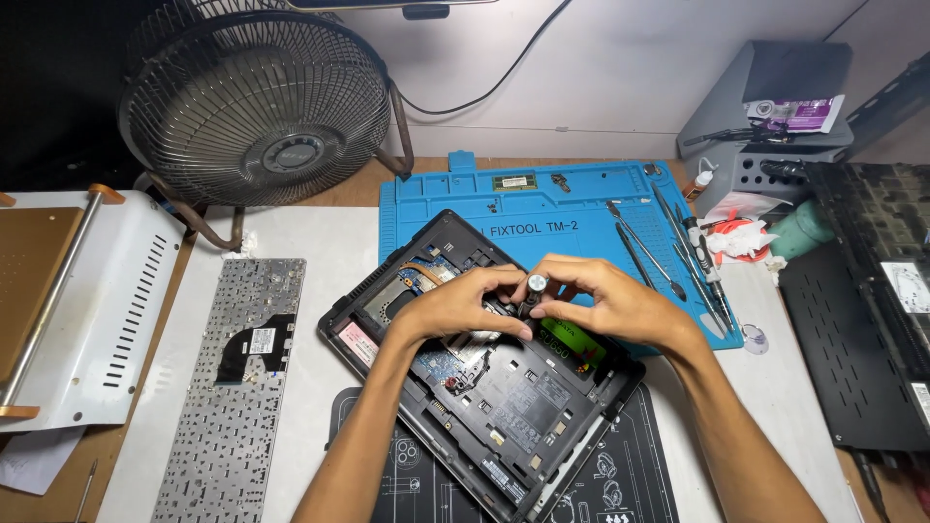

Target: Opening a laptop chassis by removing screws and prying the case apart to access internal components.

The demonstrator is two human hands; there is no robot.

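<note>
Both hands at work over an opened laptop base (504, 387) on the desk (310, 242).
Left hand (455, 305) and right hand (610, 305) pinching a small screwdriver (533, 289) upright above the exposed board; detached keyboard (232, 387) lying left, blue repair mat (542, 208) far, fan (257, 102) far left.

One view only, from the head, looking steeply down and forward over the bench (320, 242) at close range (forearms enter from the bottom edge). The laptop (484, 387) sits centre frame, the fan (257, 97) and wall (620, 68) along the top.
</note>
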